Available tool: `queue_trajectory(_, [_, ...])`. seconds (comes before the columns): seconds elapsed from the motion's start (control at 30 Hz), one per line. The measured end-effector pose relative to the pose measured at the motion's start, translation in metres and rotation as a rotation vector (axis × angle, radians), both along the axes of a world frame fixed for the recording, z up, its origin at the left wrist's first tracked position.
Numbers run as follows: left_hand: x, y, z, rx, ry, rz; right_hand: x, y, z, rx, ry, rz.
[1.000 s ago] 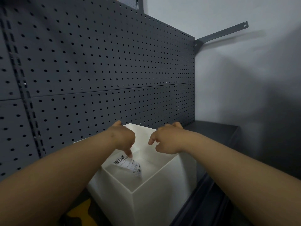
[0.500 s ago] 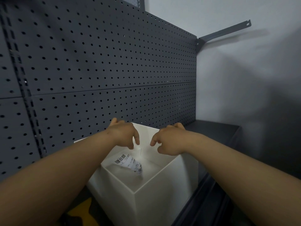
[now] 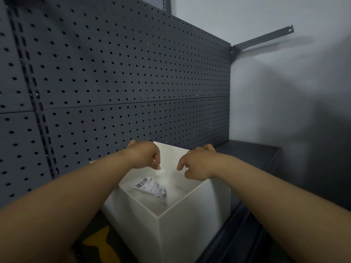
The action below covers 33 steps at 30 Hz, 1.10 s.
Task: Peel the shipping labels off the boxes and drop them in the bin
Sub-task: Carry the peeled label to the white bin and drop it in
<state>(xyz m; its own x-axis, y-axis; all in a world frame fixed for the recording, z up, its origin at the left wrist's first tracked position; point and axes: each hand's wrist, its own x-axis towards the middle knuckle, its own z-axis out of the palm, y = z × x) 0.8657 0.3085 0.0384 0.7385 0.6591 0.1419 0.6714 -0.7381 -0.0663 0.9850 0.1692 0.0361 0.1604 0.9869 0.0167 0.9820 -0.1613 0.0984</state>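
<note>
A white square bin [image 3: 190, 224] stands on a dark shelf below me. Inside it lies a crumpled white shipping label [image 3: 152, 187] with a barcode, against the bin's left inner wall. My left hand [image 3: 146, 155] hovers over the bin's far left part, fingers loosely curled downward and holding nothing. My right hand [image 3: 197, 162] hovers over the bin's far right rim, fingers also loosely curled and holding nothing. Both hands are above the label and apart from it. No boxes are in view.
A dark grey pegboard [image 3: 114, 82] rises right behind the bin. A dark shelf [image 3: 252, 150] runs to the right, ending at a pale wall [image 3: 284, 92] with a metal bracket [image 3: 262, 37]. Something yellow and dark [image 3: 98, 242] lies low on the left.
One second ago my left fingers touched the label's top. My left hand has since lifted away, and the label has dropped deeper into the bin. My right hand barely moved.
</note>
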Motion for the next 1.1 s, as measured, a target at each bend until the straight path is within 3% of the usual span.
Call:
queue_trajectory(0.53, [-0.004, -0.004, -0.003, -0.004, -0.027, 0.004, 0.001, 0.002, -0.002, -0.005, 0.008, -0.008])
queue_trajectory(0.9, [-0.005, -0.013, -0.001, 0.206, 0.118, 0.027, 0.001, 0.003, -0.003, -0.011, -0.003, -0.009])
queue_trajectory(1.1, [-0.004, -0.01, -0.002, 0.0, -0.006, 0.011, 0.0, 0.001, -0.003, -0.016, -0.01, -0.008])
